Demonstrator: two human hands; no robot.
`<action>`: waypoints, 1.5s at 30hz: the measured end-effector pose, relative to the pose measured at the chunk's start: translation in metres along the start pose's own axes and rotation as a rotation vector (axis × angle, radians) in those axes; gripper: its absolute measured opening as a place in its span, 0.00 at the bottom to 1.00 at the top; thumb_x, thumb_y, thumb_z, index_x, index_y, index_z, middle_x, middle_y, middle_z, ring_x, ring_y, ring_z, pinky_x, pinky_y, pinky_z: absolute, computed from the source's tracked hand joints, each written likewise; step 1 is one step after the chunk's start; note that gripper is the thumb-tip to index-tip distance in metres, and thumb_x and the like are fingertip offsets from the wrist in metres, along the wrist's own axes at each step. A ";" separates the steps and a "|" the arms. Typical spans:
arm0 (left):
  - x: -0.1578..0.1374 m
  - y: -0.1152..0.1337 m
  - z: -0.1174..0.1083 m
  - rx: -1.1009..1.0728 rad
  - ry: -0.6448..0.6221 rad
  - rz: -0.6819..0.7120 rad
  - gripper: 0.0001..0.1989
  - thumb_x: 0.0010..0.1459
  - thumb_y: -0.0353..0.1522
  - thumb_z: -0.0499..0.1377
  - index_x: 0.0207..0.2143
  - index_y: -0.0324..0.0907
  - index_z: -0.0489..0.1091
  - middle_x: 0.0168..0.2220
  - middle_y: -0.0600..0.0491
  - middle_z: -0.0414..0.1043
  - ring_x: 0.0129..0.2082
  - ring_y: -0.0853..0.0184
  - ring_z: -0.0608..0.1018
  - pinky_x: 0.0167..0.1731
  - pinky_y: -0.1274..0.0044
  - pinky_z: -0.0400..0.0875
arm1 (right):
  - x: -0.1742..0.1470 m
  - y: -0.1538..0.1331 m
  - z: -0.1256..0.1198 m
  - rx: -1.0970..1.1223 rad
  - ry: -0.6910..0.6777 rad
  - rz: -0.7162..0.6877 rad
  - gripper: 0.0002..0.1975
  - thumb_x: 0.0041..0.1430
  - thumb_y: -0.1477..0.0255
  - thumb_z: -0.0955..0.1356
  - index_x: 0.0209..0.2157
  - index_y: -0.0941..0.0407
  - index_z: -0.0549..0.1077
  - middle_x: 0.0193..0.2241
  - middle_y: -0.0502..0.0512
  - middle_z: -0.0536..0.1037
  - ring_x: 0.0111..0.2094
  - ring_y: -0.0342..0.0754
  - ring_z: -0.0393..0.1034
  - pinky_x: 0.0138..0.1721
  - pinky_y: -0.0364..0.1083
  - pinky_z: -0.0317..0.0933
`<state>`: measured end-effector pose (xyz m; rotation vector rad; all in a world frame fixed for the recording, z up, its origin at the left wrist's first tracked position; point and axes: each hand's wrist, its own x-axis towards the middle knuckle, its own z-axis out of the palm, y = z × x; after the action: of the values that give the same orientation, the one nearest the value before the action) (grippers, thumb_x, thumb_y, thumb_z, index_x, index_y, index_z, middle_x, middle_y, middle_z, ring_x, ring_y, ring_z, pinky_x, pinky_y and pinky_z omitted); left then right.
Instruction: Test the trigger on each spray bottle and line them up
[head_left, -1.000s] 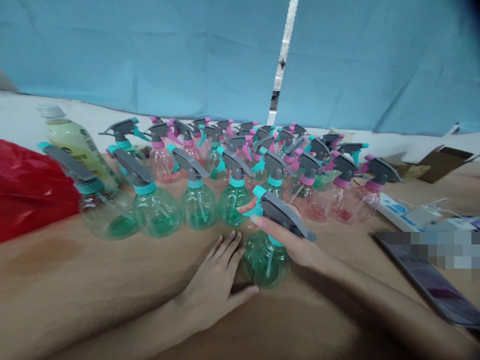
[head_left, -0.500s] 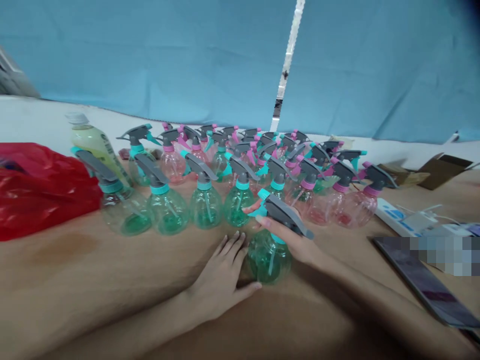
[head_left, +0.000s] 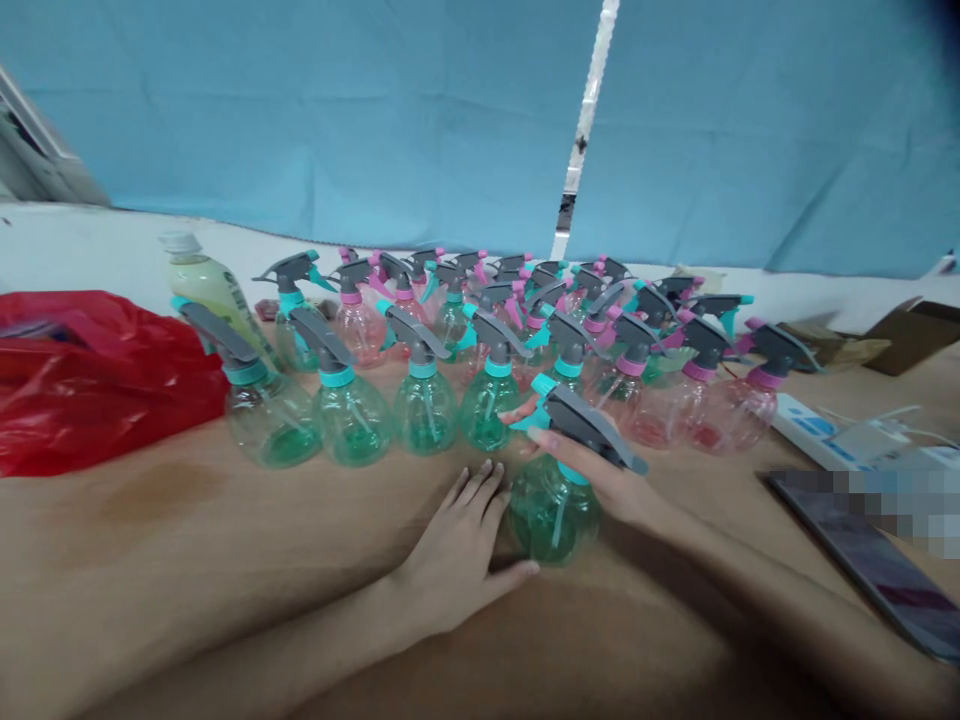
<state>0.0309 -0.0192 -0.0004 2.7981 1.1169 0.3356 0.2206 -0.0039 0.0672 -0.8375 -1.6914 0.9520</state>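
A green spray bottle [head_left: 553,515] with a grey and turquoise trigger head is in the grip of my right hand [head_left: 600,480], whose fingers wrap round its neck and trigger. Flat on the wooden table lies my left hand [head_left: 457,555], fingers stretched out, close to the left side of that bottle and holding nothing. Just beyond the hands stands a row of spray bottles, among them a green one [head_left: 491,405] and a pink one [head_left: 739,410]. Several more with pink or turquoise trims crowd behind them. Part of the held bottle's neck is hidden by my right hand.
A red plastic bag [head_left: 97,390] lies at the left, beside a tall bottle of yellowish liquid [head_left: 210,290]. On the right are a dark phone-like slab [head_left: 862,560], a white power strip [head_left: 806,430] and an open cardboard box [head_left: 911,335]. A blue sheet [head_left: 337,120] hangs behind.
The whole scene has shifted slightly to the right as the camera turned a little left. Both hands and the held spray bottle keep their places relative to each other.
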 end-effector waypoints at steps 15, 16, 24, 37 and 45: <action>0.001 0.002 -0.004 0.042 -0.051 -0.008 0.39 0.60 0.53 0.51 0.58 0.27 0.59 0.63 0.34 0.50 0.63 0.50 0.54 0.60 0.59 0.50 | -0.002 0.003 0.001 0.014 0.009 -0.018 0.10 0.60 0.66 0.66 0.44 0.49 0.73 0.37 0.50 0.75 0.41 0.48 0.69 0.42 0.48 0.63; 0.001 0.002 -0.004 0.042 -0.052 -0.008 0.39 0.60 0.53 0.51 0.58 0.27 0.59 0.63 0.34 0.50 0.63 0.50 0.54 0.60 0.59 0.50 | -0.002 0.002 0.001 0.007 0.007 -0.003 0.10 0.60 0.66 0.66 0.44 0.49 0.73 0.36 0.50 0.75 0.40 0.48 0.70 0.40 0.48 0.63; 0.001 0.003 -0.007 0.049 -0.084 -0.012 0.39 0.60 0.53 0.50 0.57 0.28 0.60 0.63 0.34 0.49 0.64 0.50 0.53 0.60 0.58 0.50 | -0.002 -0.001 0.000 -0.018 0.016 -0.007 0.10 0.60 0.64 0.66 0.43 0.50 0.73 0.37 0.50 0.75 0.36 0.47 0.69 0.42 0.49 0.62; 0.001 0.001 -0.004 0.032 -0.047 -0.001 0.38 0.60 0.53 0.50 0.58 0.29 0.59 0.63 0.34 0.49 0.63 0.49 0.54 0.59 0.57 0.50 | 0.000 -0.001 0.000 -0.026 0.012 0.003 0.11 0.59 0.63 0.66 0.42 0.51 0.72 0.32 0.51 0.73 0.37 0.48 0.69 0.39 0.48 0.63; 0.001 -0.001 -0.004 0.006 -0.035 -0.009 0.37 0.60 0.53 0.51 0.58 0.32 0.59 0.64 0.37 0.50 0.63 0.50 0.54 0.59 0.57 0.51 | 0.002 0.000 0.001 -0.140 0.086 -0.040 0.11 0.59 0.60 0.66 0.30 0.53 0.71 0.24 0.49 0.70 0.27 0.44 0.65 0.29 0.45 0.61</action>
<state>0.0304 -0.0177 0.0035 2.7925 1.1242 0.2818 0.2196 -0.0027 0.0676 -0.9206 -1.7089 0.7665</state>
